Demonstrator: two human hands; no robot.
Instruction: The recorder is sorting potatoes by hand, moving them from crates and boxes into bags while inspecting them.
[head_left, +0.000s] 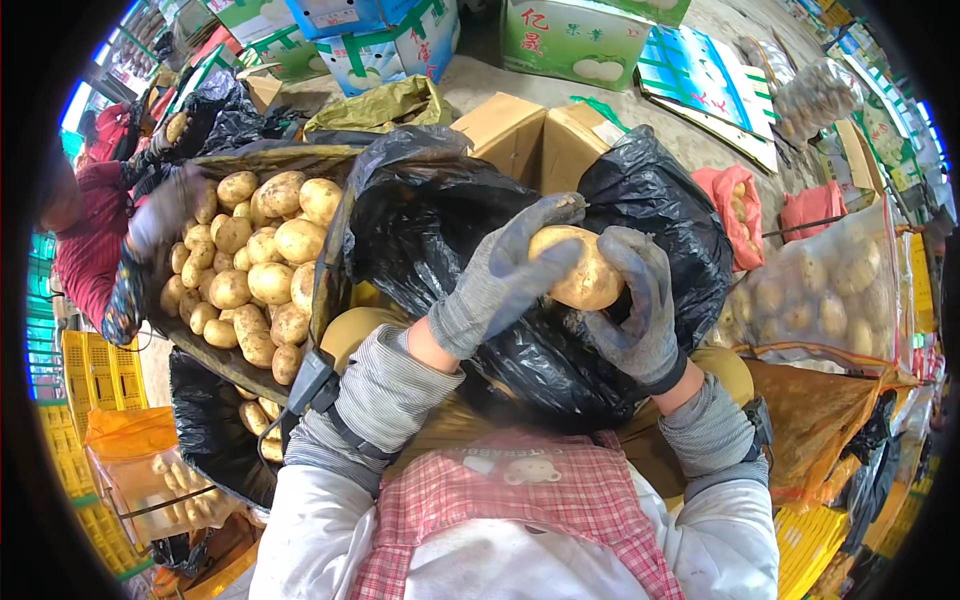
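A large pale-yellow potato (589, 274) is held between my two gloved hands, above a black plastic bag. My left hand (499, 281), in a grey knit glove with a darker coated palm, lies along the potato's left side, its thumb slightly blurred. On the other side, my right hand (637, 307) curls its fingers against the potato's right edge. Beneath them the black plastic bag (450, 217) gapes wide between my knees; what it holds is hidden. To the left, a fabric-lined bin (225, 367) is heaped with loose potatoes (247, 259).
A co-worker (101, 232) in gloves reaches over the potato heap from the left. Cardboard flaps (502, 135) stand behind the black bag. Printed green cartons (574, 41) sit farther back. At right are a clear bag of potatoes (832, 300) and orange sacking (810, 420).
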